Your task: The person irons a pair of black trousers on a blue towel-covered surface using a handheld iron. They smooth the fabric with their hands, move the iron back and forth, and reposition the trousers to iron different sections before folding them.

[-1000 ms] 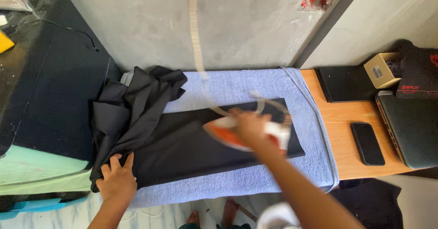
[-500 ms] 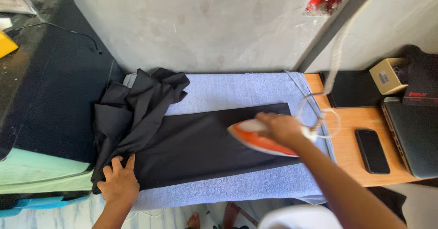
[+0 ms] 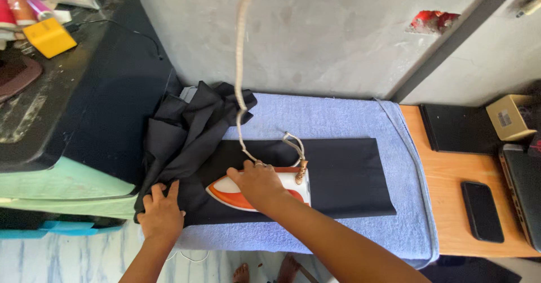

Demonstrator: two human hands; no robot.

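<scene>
My right hand (image 3: 256,182) grips the handle of an orange and white iron (image 3: 225,194) that rests flat on a strip of black cloth (image 3: 338,176). The cloth lies across a blue towel (image 3: 327,116) on the table. The iron's tip points left, toward my left hand (image 3: 162,215), which presses flat on the bunched part of the black cloth (image 3: 186,128) at the towel's left end. A pale braided cord (image 3: 241,63) rises from the iron's rear to the top of the view.
A big black and pale green box (image 3: 84,119) stands to the left with small items on top. On the wooden table (image 3: 451,204) to the right lie a black phone (image 3: 482,211), a dark flat case (image 3: 456,128), a laptop edge and a small cardboard box (image 3: 510,116).
The iron slid from the right end of the cloth strip to its left part, near my left hand. The cord swung from the right side to straight above. My left hand stayed put.
</scene>
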